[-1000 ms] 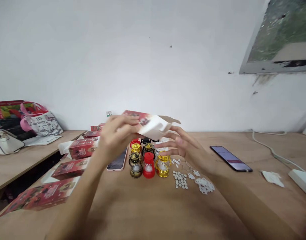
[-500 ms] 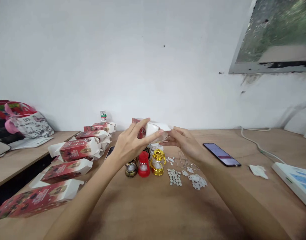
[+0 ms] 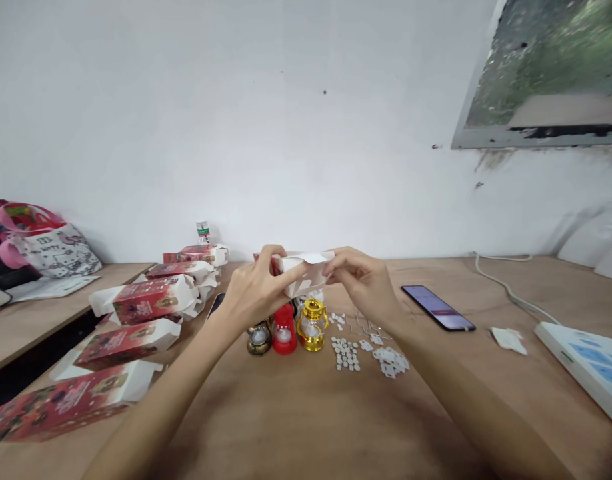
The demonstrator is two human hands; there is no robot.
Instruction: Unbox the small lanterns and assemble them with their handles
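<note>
A small red-and-white cardboard box [image 3: 309, 273] is held up above the table, its white end facing me. My left hand [image 3: 263, 283] grips its left side, thumb across the near face. At the box's right end, the fingers of my right hand [image 3: 361, 277] pinch a white flap. Just below stand little lanterns: a dark bronze one [image 3: 259, 338], a red one [image 3: 285, 330] and a gold one [image 3: 313, 325]. More lanterns behind them are partly hidden by my left hand and the box.
Several red boxes [image 3: 149, 299] with raised flaps lie along the left. Small round white pieces [image 3: 346, 353], flat white pieces [image 3: 390, 361] and wire handles sit right of the lanterns. Farther right are a phone [image 3: 439, 308], a crumpled tissue [image 3: 509, 340] and a white-blue box [image 3: 586, 363].
My right hand has risen and its fingers have closed on the flap at the box's right end. The box has turned slightly and sits a little lower. The whole view has shifted slightly.
</note>
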